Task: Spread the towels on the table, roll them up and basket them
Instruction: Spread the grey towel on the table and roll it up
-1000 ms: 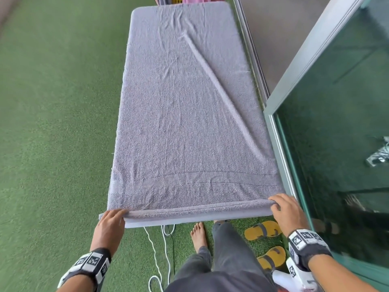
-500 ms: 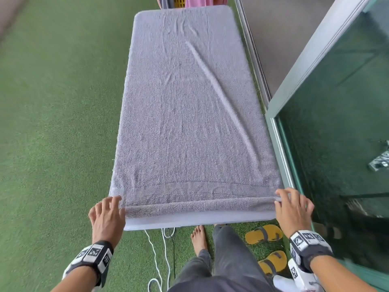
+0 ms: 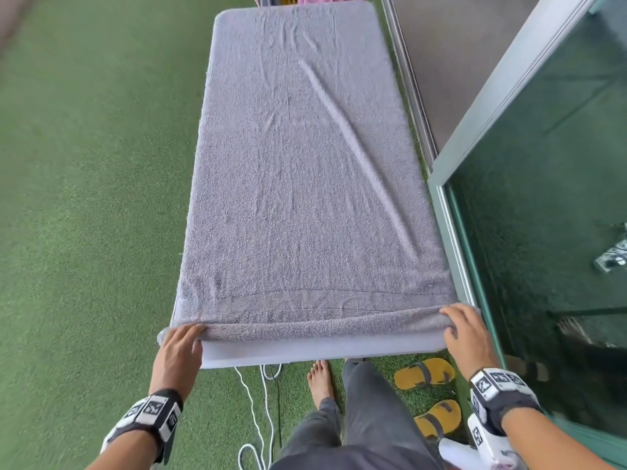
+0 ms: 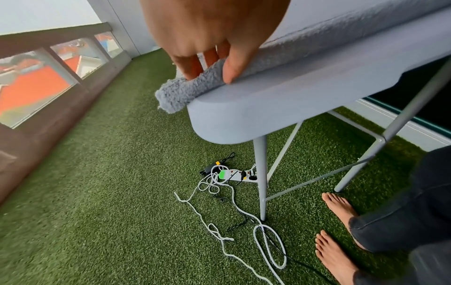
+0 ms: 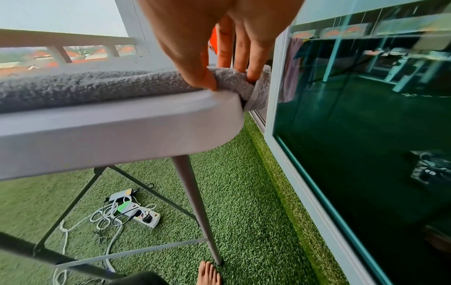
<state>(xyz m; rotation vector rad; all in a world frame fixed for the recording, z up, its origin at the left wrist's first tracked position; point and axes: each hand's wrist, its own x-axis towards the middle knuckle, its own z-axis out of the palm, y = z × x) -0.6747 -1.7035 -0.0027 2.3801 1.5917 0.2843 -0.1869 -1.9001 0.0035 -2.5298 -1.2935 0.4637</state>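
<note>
You are at the start of rolling: the grey towel (image 3: 305, 184) lies spread along the bench (image 3: 322, 351). Your left hand (image 3: 179, 351) and right hand (image 3: 466, 334) pinch its near rolled edge with curled fingers (image 4: 230, 65). Next, I think, turn the roll evenly away from you.

A grey towel (image 3: 298, 184) lies spread along the white bench (image 3: 322, 352), its near edge turned over into a thin roll. The left hand (image 3: 178, 351) holds the roll's left end and the right hand (image 3: 466, 337) its right end, fingers curled over the fold. Below the bench edge, on green turf (image 3: 84, 198), show a bare foot (image 3: 319, 381), yellow sandals (image 3: 425, 373) and white cords (image 3: 261, 418).
</note>
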